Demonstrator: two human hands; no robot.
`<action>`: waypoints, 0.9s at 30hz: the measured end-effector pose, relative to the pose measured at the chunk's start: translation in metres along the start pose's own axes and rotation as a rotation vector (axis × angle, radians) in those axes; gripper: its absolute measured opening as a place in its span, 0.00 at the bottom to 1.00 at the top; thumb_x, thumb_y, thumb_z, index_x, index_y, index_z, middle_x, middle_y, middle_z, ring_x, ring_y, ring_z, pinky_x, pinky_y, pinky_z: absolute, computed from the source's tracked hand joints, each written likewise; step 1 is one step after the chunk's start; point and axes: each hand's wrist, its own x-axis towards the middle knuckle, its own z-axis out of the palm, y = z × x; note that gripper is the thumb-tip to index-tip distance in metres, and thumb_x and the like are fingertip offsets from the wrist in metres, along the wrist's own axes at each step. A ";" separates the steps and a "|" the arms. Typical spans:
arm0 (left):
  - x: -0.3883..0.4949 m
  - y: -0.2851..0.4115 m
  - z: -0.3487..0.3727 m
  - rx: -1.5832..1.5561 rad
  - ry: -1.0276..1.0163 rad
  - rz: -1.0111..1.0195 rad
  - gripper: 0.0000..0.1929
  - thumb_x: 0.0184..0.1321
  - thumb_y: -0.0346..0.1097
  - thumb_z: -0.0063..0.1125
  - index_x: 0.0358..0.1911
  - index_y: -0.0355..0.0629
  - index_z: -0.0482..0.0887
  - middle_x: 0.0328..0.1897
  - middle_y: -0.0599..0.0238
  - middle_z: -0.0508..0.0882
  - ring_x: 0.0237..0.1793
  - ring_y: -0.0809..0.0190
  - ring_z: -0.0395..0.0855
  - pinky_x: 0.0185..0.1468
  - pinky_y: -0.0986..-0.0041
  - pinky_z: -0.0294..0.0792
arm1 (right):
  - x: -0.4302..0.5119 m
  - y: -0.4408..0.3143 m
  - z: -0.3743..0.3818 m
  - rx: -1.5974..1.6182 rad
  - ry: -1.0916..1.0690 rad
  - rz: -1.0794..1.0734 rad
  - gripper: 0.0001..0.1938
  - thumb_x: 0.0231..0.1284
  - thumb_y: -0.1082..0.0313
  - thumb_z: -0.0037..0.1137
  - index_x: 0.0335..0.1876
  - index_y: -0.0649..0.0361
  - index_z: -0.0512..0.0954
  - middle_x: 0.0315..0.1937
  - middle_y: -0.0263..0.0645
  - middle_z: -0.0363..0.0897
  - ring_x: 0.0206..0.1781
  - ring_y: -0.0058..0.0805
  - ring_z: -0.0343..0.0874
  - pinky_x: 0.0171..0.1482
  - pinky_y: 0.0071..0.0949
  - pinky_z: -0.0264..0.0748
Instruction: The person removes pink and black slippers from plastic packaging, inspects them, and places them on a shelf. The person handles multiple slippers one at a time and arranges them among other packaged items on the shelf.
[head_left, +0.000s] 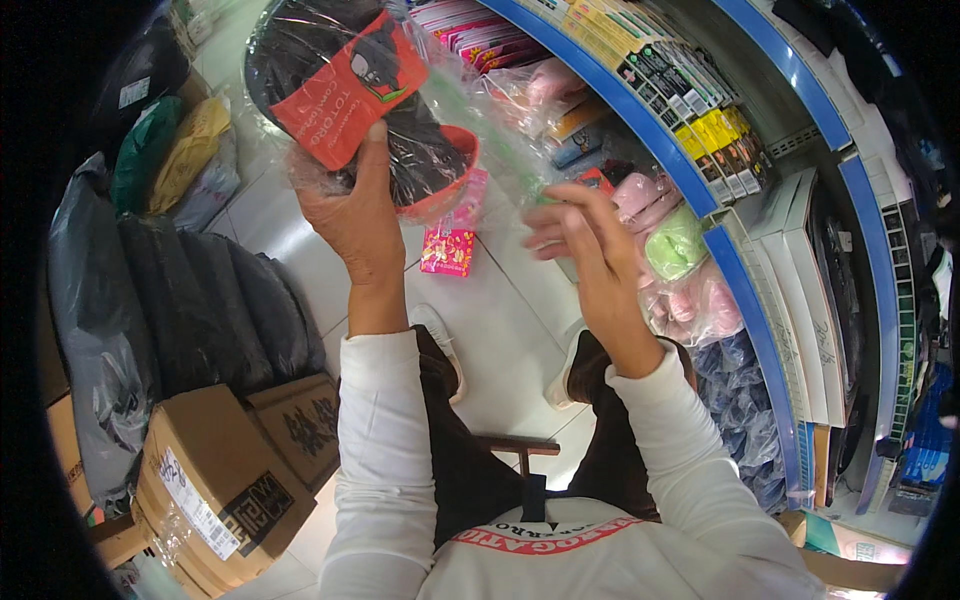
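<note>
My left hand (360, 202) grips a pair of black slippers (300, 52) in a clear plastic bag; its thumb presses on a red card with a cartoon figure. A red-edged part (457, 142) of the packed footwear shows beside the card. My right hand (585, 240) is raised at the bag's loose end, fingers spread and slightly blurred; whether it touches the plastic I cannot tell. Beyond the packed slippers, a pink printed packet (448, 251) lies on the tiled floor.
Shelves with blue edges (660, 142) curve along the right, holding boxes and bagged pink and green soft items (675, 244). To the left stand dark plastic-wrapped bundles (202, 300), bagged goods (191, 150) and cardboard boxes (225, 480). A small wooden stool (517, 445) shows between the legs.
</note>
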 end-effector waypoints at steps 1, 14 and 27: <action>-0.002 -0.002 0.000 -0.043 -0.042 -0.025 0.20 0.61 0.27 0.70 0.56 0.36 0.78 0.53 0.63 0.84 0.51 0.68 0.81 0.58 0.74 0.72 | 0.000 0.004 0.001 0.117 -0.047 0.110 0.37 0.73 0.45 0.52 0.74 0.67 0.59 0.67 0.53 0.69 0.62 0.47 0.77 0.63 0.40 0.76; -0.036 0.002 0.023 -0.280 -0.473 -0.687 0.25 0.59 0.32 0.71 0.57 0.32 0.77 0.50 0.56 0.86 0.45 0.63 0.87 0.50 0.71 0.80 | 0.030 0.076 -0.021 0.360 -0.031 0.360 0.36 0.77 0.36 0.35 0.77 0.58 0.58 0.72 0.42 0.68 0.68 0.43 0.73 0.70 0.52 0.70; -0.048 -0.017 0.017 0.214 -0.556 -0.849 0.32 0.66 0.49 0.64 0.66 0.34 0.73 0.57 0.57 0.84 0.46 0.62 0.86 0.53 0.72 0.75 | 0.031 0.047 -0.026 0.819 -0.088 0.402 0.29 0.70 0.41 0.56 0.64 0.57 0.74 0.57 0.40 0.81 0.58 0.33 0.81 0.62 0.39 0.77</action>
